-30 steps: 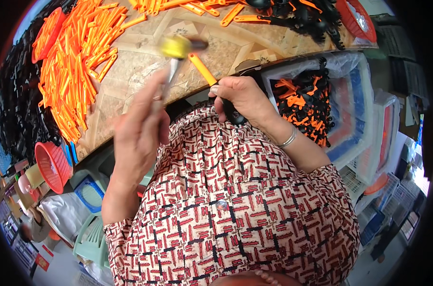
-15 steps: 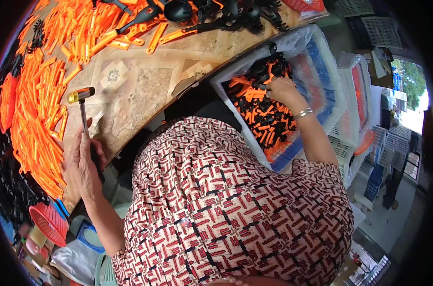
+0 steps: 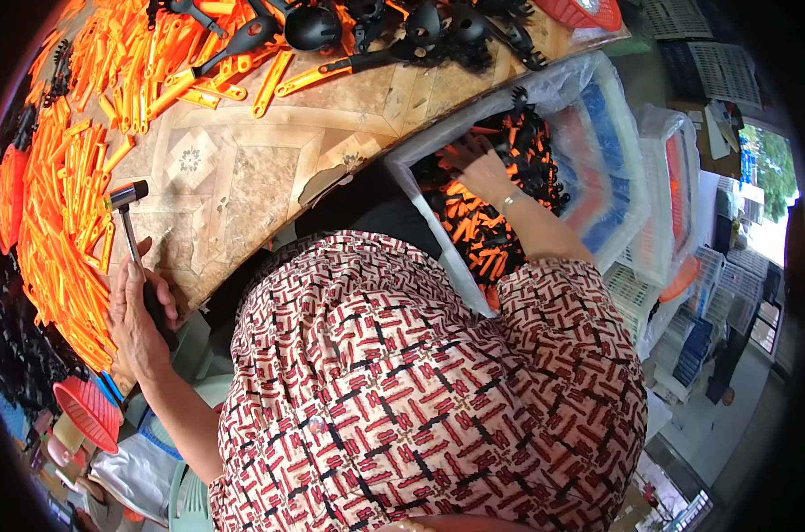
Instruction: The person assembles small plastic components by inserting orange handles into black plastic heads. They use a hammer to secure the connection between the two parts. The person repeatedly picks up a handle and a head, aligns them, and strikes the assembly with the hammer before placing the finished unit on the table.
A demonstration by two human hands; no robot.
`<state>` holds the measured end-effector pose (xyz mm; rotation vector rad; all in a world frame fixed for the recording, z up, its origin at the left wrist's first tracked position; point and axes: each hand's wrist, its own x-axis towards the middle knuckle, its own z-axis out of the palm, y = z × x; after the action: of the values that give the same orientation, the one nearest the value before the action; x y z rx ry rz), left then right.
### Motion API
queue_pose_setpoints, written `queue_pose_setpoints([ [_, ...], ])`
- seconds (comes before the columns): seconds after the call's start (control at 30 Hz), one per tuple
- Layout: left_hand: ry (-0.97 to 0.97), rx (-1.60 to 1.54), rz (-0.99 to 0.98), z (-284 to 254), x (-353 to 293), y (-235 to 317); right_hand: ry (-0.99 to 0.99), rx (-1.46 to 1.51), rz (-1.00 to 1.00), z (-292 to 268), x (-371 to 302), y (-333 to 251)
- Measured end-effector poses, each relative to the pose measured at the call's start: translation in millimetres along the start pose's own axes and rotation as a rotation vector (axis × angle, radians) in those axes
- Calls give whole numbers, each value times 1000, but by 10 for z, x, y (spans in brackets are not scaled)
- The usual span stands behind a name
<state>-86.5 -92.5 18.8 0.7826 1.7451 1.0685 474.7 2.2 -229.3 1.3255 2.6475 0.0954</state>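
Observation:
My left hand (image 3: 138,321) is closed round the dark grip of a small two-faced mallet (image 3: 126,195). Its metal shaft points up and its head stands over the table's left part, beside a heap of orange handles (image 3: 66,239). My right hand (image 3: 480,175) reaches into a plastic-lined crate (image 3: 440,232), its fingers apart at the crate's far left corner. Under and around that hand lie many orange-and-black utensils (image 3: 487,235). The fingertips are partly lost among the dark pieces there; I see nothing held.
Black kitchen utensil heads, among them a ladle (image 3: 312,29), lie at the table's (image 3: 269,173) far side near more orange handles. A red basket (image 3: 589,11) sits at the far corner. Another red basket (image 3: 88,412) is at lower left. Lined crates (image 3: 668,204) stand to the right.
My right hand has moved left and away from me inside the crate, and its fingers have spread. The mallet and my left hand have shifted slightly left and nearer in the picture.

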Motion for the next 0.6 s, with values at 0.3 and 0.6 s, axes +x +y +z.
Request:
queue_pose_setpoints([
  [0.3,-84,17,15,-7,32,28,-608,-100,234,-100,68,264],
  [0.6,-32,-31,-8,26,-4,-12,-715,-120,294,255,-367,439],
])
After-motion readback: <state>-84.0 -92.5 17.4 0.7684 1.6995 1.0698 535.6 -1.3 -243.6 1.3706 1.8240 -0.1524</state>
